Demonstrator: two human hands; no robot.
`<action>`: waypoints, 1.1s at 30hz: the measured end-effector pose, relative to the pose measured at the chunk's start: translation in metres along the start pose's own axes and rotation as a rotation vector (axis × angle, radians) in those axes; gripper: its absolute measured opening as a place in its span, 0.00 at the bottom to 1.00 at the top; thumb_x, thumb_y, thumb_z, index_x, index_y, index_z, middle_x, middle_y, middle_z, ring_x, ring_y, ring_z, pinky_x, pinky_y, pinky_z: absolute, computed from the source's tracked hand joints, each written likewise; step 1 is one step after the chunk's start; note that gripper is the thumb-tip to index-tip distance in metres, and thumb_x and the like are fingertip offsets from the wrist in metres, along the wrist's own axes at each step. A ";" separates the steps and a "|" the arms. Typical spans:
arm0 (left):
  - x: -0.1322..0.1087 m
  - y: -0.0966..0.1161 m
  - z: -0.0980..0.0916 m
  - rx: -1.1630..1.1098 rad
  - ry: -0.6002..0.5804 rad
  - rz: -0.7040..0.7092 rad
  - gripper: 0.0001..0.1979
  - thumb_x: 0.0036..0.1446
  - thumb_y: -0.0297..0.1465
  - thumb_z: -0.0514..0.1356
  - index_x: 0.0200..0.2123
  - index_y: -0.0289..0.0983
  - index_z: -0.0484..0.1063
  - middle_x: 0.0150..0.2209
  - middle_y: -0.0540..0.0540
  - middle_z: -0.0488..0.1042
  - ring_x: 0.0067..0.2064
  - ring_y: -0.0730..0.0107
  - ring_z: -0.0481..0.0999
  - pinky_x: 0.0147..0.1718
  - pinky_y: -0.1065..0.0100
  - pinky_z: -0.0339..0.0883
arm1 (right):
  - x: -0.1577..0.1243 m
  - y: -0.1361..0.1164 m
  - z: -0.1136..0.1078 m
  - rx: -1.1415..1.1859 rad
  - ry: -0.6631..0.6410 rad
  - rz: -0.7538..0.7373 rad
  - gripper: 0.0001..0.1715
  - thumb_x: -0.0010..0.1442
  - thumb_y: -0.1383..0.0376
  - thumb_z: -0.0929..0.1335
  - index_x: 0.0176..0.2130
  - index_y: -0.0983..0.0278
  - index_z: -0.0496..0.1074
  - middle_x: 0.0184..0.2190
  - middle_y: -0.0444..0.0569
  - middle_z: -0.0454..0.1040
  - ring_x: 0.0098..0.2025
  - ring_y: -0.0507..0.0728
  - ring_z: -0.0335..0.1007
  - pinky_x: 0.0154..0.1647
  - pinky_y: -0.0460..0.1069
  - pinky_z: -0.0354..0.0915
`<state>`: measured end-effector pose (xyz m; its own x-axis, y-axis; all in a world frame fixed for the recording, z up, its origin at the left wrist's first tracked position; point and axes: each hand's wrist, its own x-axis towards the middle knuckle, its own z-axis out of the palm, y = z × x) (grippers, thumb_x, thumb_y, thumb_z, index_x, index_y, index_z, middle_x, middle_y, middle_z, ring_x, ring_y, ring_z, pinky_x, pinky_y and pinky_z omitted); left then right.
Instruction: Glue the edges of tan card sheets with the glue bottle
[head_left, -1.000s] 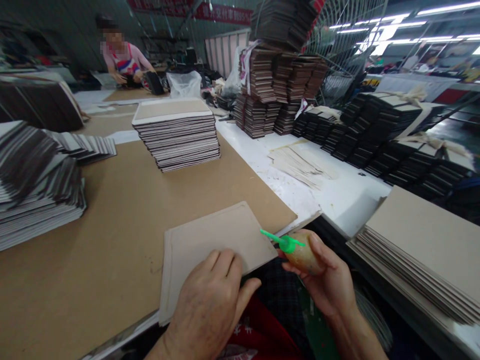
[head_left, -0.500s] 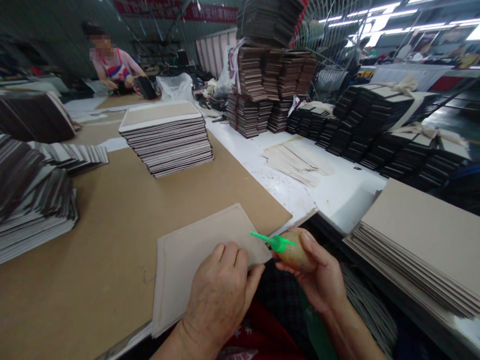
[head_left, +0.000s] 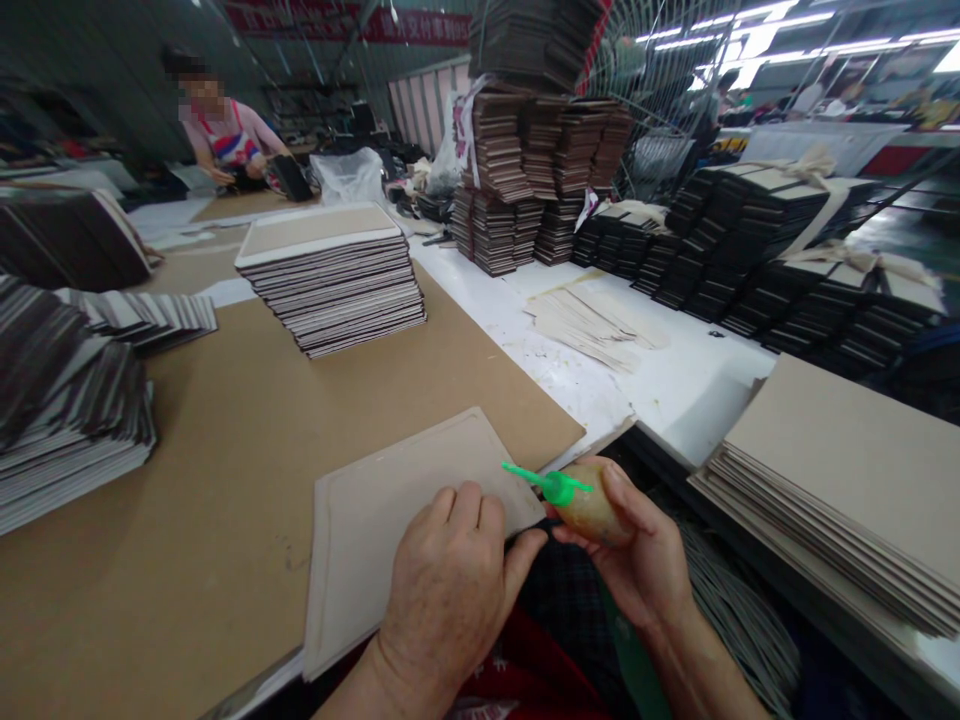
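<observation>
A flat beige board with a faint line along its edges lies at the table's front edge, its near side jutting past it. My left hand is closed on this board, fingers bent on its top and thumb by the near right edge; the fingertips are partly hidden. Beside the board's right corner, my right hand is wrapped round a squeeze bottle, yellowish and soft-looking, with a green nozzle cap. The bottle is tilted, and its thin green tip points left over the board's corner.
Brown sheeting covers the table. A neat stack of dark-edged panels stands behind the board, a leaning pile at left. Beige boards are stacked at right. Bundled dark panels line the back. A co-worker sits far left.
My left hand has shifted slightly to the right on the board, and its thumb reaches further out. My right hand and the bottle stay nearly where they were.
</observation>
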<state>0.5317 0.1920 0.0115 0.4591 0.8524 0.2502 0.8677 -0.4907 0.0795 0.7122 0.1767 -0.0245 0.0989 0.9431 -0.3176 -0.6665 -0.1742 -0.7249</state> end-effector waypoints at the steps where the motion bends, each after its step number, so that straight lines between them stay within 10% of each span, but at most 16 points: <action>1: 0.001 0.001 0.000 0.002 0.005 0.000 0.13 0.61 0.42 0.57 0.29 0.39 0.68 0.29 0.45 0.67 0.34 0.53 0.69 0.32 0.56 0.64 | 0.000 0.000 0.000 0.002 0.000 0.000 0.15 0.58 0.57 0.68 0.42 0.63 0.68 0.35 0.50 0.73 0.34 0.61 0.73 0.28 0.53 0.73; 33: 0.015 0.010 0.009 0.060 0.027 0.028 0.09 0.59 0.37 0.56 0.30 0.38 0.69 0.29 0.44 0.68 0.33 0.55 0.69 0.30 0.58 0.64 | 0.007 0.007 -0.001 0.059 0.000 -0.024 0.15 0.55 0.58 0.70 0.41 0.62 0.71 0.35 0.48 0.73 0.33 0.58 0.72 0.25 0.50 0.73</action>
<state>0.5492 0.2008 0.0076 0.4787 0.8330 0.2775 0.8649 -0.5018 0.0140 0.7090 0.1818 -0.0320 0.1156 0.9467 -0.3007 -0.7061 -0.1346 -0.6952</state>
